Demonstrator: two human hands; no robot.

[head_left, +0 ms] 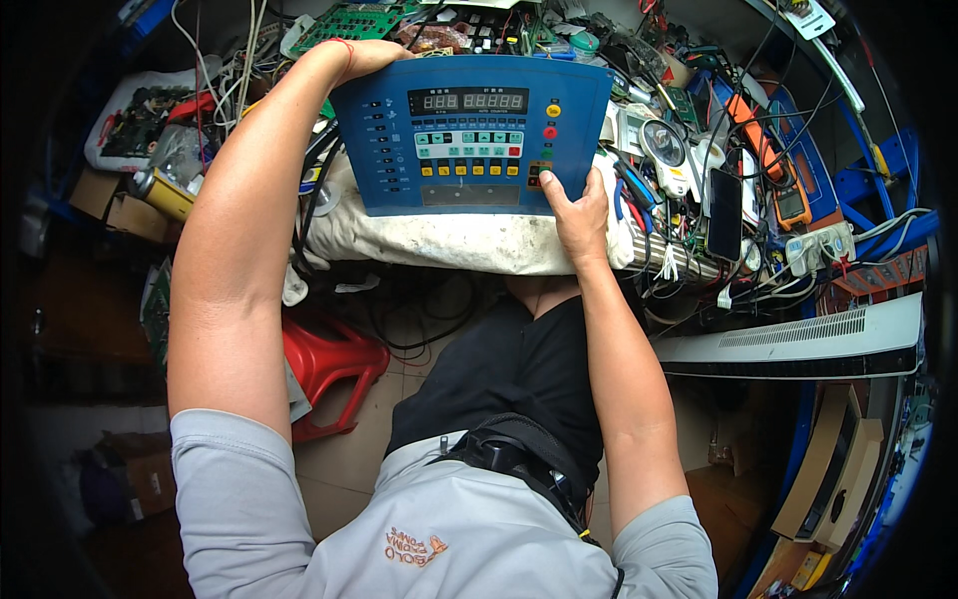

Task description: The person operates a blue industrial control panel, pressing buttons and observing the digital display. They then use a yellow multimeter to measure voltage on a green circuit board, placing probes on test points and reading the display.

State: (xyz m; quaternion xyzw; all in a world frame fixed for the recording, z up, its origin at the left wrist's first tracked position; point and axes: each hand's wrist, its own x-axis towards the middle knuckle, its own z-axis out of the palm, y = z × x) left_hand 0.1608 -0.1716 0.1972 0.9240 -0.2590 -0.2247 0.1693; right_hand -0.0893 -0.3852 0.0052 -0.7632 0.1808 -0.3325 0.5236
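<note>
A blue control panel (399,145) with digital displays and rows of coloured buttons is tilted up at the edge of the workbench, facing me. At its upper left corner my left hand (371,58) holds the top edge, its fingers mostly hidden behind the panel. My right hand (579,215) grips the lower right side. Its thumb lies on the front, by the small buttons at the lower right corner, and the other fingers are partly behind. Under the panel spreads a stained white cloth (439,243).
Circuit boards (349,28) and loose parts crowd the bench. A smartphone (723,215), an orange multimeter (791,203), a magnifier (664,145) and a power strip (820,248) lie at the right. A red stool (334,369) stands below left; cables hang beneath the bench.
</note>
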